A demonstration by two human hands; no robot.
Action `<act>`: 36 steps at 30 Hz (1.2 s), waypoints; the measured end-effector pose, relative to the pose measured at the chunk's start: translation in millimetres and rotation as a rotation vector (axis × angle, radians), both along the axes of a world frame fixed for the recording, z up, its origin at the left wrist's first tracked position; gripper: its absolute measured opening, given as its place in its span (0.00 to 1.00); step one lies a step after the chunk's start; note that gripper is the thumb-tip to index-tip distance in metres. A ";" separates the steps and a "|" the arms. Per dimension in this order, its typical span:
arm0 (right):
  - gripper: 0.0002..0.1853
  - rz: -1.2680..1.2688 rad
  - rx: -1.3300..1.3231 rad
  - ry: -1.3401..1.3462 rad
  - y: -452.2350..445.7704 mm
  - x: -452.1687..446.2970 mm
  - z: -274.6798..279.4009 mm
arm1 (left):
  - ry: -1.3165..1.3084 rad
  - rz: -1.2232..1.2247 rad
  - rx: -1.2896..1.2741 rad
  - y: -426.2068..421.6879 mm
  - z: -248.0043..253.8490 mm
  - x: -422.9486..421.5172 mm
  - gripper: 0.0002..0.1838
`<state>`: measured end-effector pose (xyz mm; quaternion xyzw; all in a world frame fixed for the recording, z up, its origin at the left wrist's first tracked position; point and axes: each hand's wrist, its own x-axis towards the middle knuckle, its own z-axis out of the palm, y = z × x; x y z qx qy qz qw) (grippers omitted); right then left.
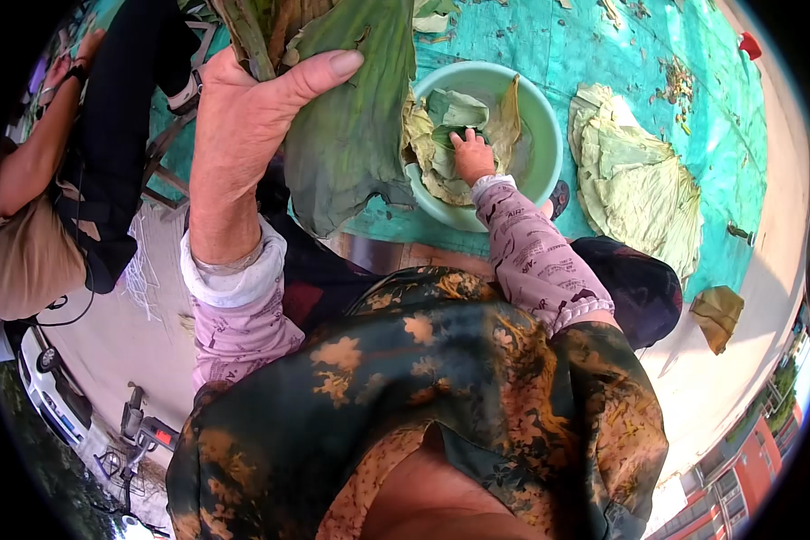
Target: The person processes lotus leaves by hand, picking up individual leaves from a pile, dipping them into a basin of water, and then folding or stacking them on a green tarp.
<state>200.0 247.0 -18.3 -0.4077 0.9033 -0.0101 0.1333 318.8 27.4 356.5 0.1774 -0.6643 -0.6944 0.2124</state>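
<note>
My left hand [243, 135] is raised, closed round the stalk end of large, limp lotus leaves [351, 117]. Their wide green blades hang down beside the thumb, with brownish stems at the top. My right hand [473, 157] reaches into a pale green plastic basin [549, 117]. Its fingers are bent onto a dark green piece among the wet leaves [462, 110] inside; part of the grip is hidden. Yellowed, curled leaf edges lean against the basin's inner wall.
A stack of flattened pale leaves [634, 180] lies right of the basin on a green ground sheet [513, 36]. One brown leaf [718, 317] rests on the pavement. A seated person [40, 198] is at the left. Behind are a bicycle [126, 463] and a white car [54, 387].
</note>
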 end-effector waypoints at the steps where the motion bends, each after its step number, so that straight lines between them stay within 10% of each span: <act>1: 0.19 -0.008 -0.013 -0.013 1.1 -1.8 -1.1 | 0.000 -0.003 -0.003 -0.5 -0.6 -0.6 0.15; 9: 0.14 -0.156 -0.160 -0.337 4.2 -43.1 40.8 | -0.064 -0.006 -0.019 -4.6 3.1 1.5 0.17; 20: 0.16 -0.619 -1.046 -0.693 13.1 -101.2 131.2 | 0.062 -0.027 0.124 6.6 23.5 -17.6 0.15; 23: 0.17 -0.600 -1.055 -0.772 10.8 -85.8 139.8 | 0.053 -0.010 0.126 9.2 27.1 -19.4 0.14; 26: 0.17 -0.420 -0.441 -0.433 27.2 -85.2 99.0 | 0.034 -0.005 0.116 8.0 28.3 -18.6 0.14; 36: 0.17 -0.133 -0.269 0.012 -0.8 -13.8 80.0 | 0.131 -0.055 0.105 9.3 28.3 -11.1 0.15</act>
